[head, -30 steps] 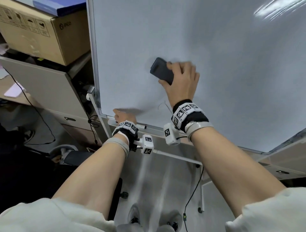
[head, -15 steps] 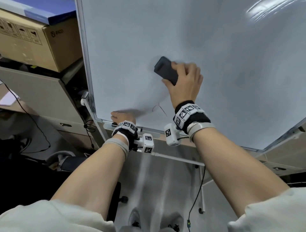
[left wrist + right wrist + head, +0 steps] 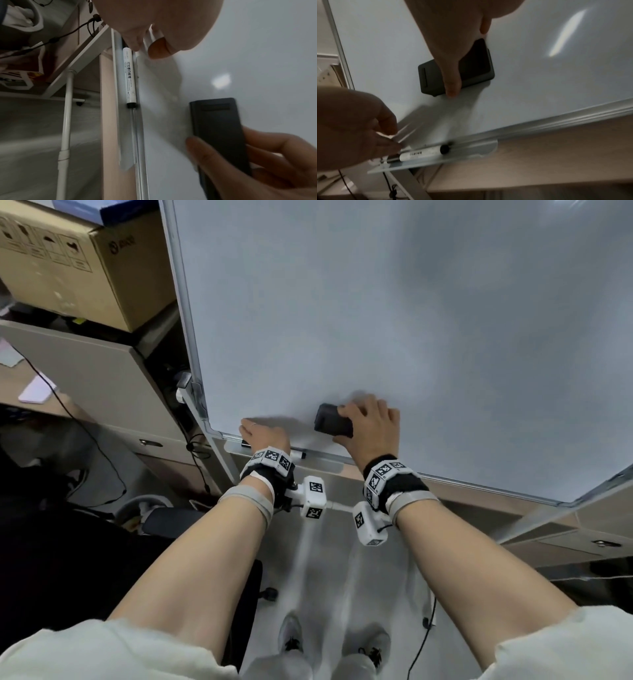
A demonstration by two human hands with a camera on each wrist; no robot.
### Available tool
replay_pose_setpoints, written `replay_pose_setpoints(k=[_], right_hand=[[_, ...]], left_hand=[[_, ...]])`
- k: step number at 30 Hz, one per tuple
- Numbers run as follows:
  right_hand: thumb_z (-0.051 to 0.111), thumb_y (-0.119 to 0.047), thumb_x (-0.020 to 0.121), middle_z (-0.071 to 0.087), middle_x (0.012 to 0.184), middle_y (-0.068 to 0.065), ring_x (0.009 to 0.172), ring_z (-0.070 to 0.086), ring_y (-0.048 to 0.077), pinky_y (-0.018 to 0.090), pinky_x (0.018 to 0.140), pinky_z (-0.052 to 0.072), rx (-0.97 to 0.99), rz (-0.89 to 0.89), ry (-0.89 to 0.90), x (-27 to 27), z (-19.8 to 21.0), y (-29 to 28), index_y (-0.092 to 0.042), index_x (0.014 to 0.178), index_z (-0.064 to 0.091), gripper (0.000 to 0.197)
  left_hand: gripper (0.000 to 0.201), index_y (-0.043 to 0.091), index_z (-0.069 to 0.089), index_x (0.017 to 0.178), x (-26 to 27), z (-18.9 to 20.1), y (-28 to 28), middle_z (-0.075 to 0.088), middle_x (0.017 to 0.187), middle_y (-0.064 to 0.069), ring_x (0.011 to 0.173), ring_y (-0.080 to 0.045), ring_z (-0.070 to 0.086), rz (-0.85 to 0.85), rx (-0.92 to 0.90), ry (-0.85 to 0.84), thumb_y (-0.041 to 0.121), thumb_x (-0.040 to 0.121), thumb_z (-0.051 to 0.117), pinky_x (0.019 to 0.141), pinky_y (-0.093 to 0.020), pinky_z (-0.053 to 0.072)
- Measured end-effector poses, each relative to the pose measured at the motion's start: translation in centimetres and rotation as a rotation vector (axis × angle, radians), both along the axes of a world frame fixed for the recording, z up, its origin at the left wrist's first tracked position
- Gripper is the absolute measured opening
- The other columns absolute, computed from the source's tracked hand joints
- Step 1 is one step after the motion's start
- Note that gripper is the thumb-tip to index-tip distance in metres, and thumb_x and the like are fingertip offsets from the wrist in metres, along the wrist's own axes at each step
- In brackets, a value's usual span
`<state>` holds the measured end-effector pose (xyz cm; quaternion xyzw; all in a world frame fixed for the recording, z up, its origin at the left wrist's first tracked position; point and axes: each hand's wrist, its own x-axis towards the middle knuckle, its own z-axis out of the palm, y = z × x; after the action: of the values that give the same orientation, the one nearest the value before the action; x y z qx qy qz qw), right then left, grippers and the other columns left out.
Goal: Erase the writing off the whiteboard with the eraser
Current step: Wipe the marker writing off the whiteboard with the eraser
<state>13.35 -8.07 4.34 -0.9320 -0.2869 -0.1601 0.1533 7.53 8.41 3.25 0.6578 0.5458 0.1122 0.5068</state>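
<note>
The whiteboard (image 3: pixel 411 320) fills the upper head view, and I see no writing on it. My right hand (image 3: pixel 368 428) grips a dark grey eraser (image 3: pixel 331 423) and holds it flat on the board, low down, just above the bottom rail. In the right wrist view the thumb (image 3: pixel 452 82) lies across the eraser (image 3: pixel 471 70). My left hand (image 3: pixel 263 436) holds the board's bottom edge left of the eraser. Its thumb (image 3: pixel 157 50) presses on the board face and its fingers (image 3: pixel 388 135) curl at the rail.
A white marker (image 3: pixel 129 75) with a black cap lies in the pen tray (image 3: pixel 447 161) under the board, just right of my left hand. A cardboard box (image 3: pixel 78 265) sits on a cabinet at the left. Cables and the board's stand legs are below.
My right hand has swept the eraser down from mid-board to just above the bottom rail, over the faint strokes seen earlier. The left hand has stayed on the bottom edge.
</note>
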Motion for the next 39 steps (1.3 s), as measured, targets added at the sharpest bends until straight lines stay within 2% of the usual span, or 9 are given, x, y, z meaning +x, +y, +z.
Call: replay_pose_setpoints(k=[3,7,14,18,21,27,31,36,39], right_hand=[[0.092,-0.036,0.054,0.060,0.105,0.004,0.096,0.053,0.030,0.038,0.080,0.030,0.117,-0.050,-0.101,1.1,3.0,0.2,-0.026,0.105,0.068,0.057],[0.089,-0.037,0.057,0.060,0.106,0.005,0.098,0.053,0.032,0.041,0.082,0.034,0.199,-0.065,-0.174,2.3,5.0,0.0,-0.026,0.107,0.066,0.056],[0.092,-0.035,0.057,0.056,0.110,0.008,0.099,0.052,0.032,0.040,0.080,0.035,-0.066,-0.048,0.077,-0.2,-2.8,-1.8,-0.026,0.106,0.065,0.057],[0.091,-0.036,0.058,0.057,0.112,0.008,0.101,0.051,0.032,0.041,0.081,0.033,-0.094,-0.071,0.137,-0.3,-2.9,-2.8,-0.025,0.107,0.064,0.056],[0.090,-0.036,0.059,0.058,0.112,0.007,0.099,0.053,0.032,0.042,0.080,0.036,0.006,-0.135,0.043,0.5,-0.9,-4.4,-0.024,0.105,0.064,0.054],[0.087,-0.038,0.061,0.059,0.106,0.008,0.095,0.053,0.033,0.040,0.078,0.036,0.244,-0.228,-0.200,3.3,4.0,-6.5,-0.021,0.107,0.064,0.054],[0.088,-0.036,0.061,0.058,0.108,0.009,0.098,0.052,0.033,0.041,0.080,0.038,0.182,-0.133,-0.076,2.7,1.8,-6.5,-0.022,0.105,0.064,0.052],[0.090,-0.035,0.059,0.055,0.109,0.007,0.099,0.050,0.032,0.040,0.079,0.034,-0.061,-0.075,0.147,0.9,-3.8,-7.0,-0.025,0.104,0.063,0.054],[0.089,-0.038,0.060,0.055,0.112,0.005,0.101,0.050,0.031,0.041,0.081,0.033,-0.085,-0.078,0.171,1.2,-3.1,-7.7,-0.026,0.106,0.063,0.054]], left_hand=[[0.062,0.002,0.014,0.153,0.6,0.4,-0.3,0.012,0.162,-0.009,0.149,-0.026,0.017,0.040,0.009,0.016,-0.002,0.094,0.031,0.115,-0.032,0.023],[0.065,0.004,0.005,0.156,0.9,0.5,-0.9,0.002,0.164,-0.007,0.152,-0.021,0.007,0.051,-0.025,-0.009,-0.004,0.095,0.027,0.115,-0.026,0.019],[0.067,0.002,0.003,0.155,0.3,-1.3,-1.4,-0.002,0.164,-0.007,0.152,-0.023,0.011,0.000,-0.006,-0.057,-0.003,0.094,0.030,0.115,-0.024,0.023],[0.066,0.002,0.004,0.155,0.4,-1.7,-1.5,-0.001,0.164,-0.008,0.151,-0.022,0.010,0.000,0.034,-0.025,-0.002,0.095,0.030,0.114,-0.023,0.023],[0.067,-0.001,0.003,0.154,1.0,-1.4,-2.3,0.002,0.163,-0.012,0.152,-0.023,0.005,0.001,0.044,-0.018,-0.002,0.095,0.032,0.122,-0.027,0.015],[0.068,0.001,0.003,0.155,2.2,-0.8,-6.6,0.001,0.163,-0.010,0.152,-0.021,0.006,0.051,0.049,-0.053,0.002,0.096,0.037,0.120,-0.024,0.015],[0.062,0.011,0.010,0.156,2.5,-1.0,-7.0,0.010,0.163,-0.001,0.148,-0.021,0.023,0.141,-0.055,-0.135,0.005,0.100,0.034,0.117,-0.023,0.020],[0.068,0.001,0.014,0.154,1.6,-1.4,-6.6,0.012,0.161,-0.011,0.148,-0.024,0.021,0.079,0.028,-0.122,-0.006,0.091,0.039,0.112,-0.020,0.023],[0.068,0.003,0.022,0.151,1.7,-1.9,-6.8,0.019,0.157,-0.012,0.141,-0.028,0.035,0.102,0.024,-0.141,-0.008,0.086,0.040,0.109,-0.021,0.030]])
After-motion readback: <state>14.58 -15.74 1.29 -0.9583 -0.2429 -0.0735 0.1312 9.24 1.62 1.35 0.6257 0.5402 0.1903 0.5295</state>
